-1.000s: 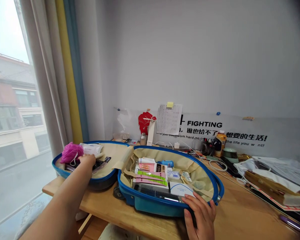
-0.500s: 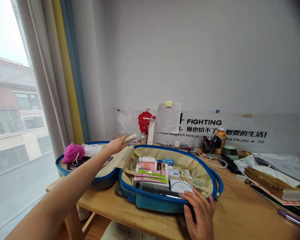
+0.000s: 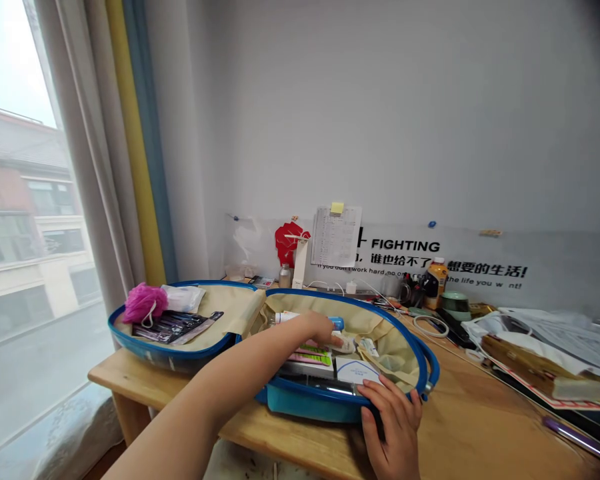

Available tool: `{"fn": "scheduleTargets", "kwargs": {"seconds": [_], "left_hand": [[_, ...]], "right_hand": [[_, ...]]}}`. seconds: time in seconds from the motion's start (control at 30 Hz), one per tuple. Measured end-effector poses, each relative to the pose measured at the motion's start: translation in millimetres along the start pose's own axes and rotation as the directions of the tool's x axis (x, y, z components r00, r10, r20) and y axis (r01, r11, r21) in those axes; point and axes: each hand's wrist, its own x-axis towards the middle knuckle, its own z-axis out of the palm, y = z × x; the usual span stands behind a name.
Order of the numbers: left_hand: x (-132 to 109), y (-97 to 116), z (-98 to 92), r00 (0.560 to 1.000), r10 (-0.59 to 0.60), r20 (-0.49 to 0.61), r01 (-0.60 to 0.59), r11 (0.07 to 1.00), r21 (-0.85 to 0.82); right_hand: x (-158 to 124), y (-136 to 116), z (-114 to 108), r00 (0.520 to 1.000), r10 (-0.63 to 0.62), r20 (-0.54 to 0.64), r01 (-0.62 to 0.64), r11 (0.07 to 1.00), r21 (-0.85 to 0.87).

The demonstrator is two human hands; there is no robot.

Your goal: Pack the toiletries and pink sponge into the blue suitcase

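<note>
Blue-rimmed, the suitcase (image 3: 315,406) is laid open on a wooden table (image 3: 465,420). The left hand (image 3: 323,328) is held inside its right half (image 3: 403,347), near a blue bottle (image 3: 338,323) and green-and-pink packets (image 3: 314,359); whether anything is pinched by it cannot be told. By the right hand (image 3: 394,420), fingers loosely spread, the near rim (image 3: 325,395) is touched beside a white box (image 3: 354,371).

a blue-rimmed suitcase (image 3: 315,405) lies open, its two halves spread side by side, cream lining showing. in the right half, a white box (image 3: 357,371) with a curved blue line lies near the front rim; green-and-pink packets (image 3: 311,358) lie left of it, partly hidden, a blue bottle (image 3: 338,323) farther back.
</note>
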Motion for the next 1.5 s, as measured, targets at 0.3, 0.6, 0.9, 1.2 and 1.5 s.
{"fn": "scheduleTargets", "kwargs": {"seconds": [0.3, 0.6, 0.9, 1.2, 1.5], "left_hand": [[11.0, 9.5, 23.1, 0.982, 0.121, -0.145, -0.126, 0.992, -0.028], [14.1, 13.9, 32.9, 0.961, 0.208, -0.182, -0.211, 0.978, 0.005], [-9.1, 8.3, 11.7, 0.866, 0.123, -0.485, -0.140, 0.990, 0.001], [-51.3, -75.7, -11.2, 0.721, -0.215, -0.658, 0.169, 0.977, -0.133], [-186.7, -248.7, 34.2, 0.287, -0.818, -0.499, 0.742, 0.519, -0.425]], "right_hand": [[4.5, -0.9, -0.9, 0.999, -0.022, -0.028, 0.023, 0.999, 0.032], [3.7, 0.2, -0.7, 0.999, -0.036, -0.031, 0.036, 0.999, 0.030], [6.4, -0.5, -0.8, 0.997, -0.066, -0.029, 0.067, 0.998, 0.023], [6.5, 0.2, 0.4, 0.998, -0.044, -0.052, 0.047, 0.998, 0.052], [2.3, 1.7, 1.8, 0.999, -0.026, -0.030, 0.027, 0.999, 0.037]]}}
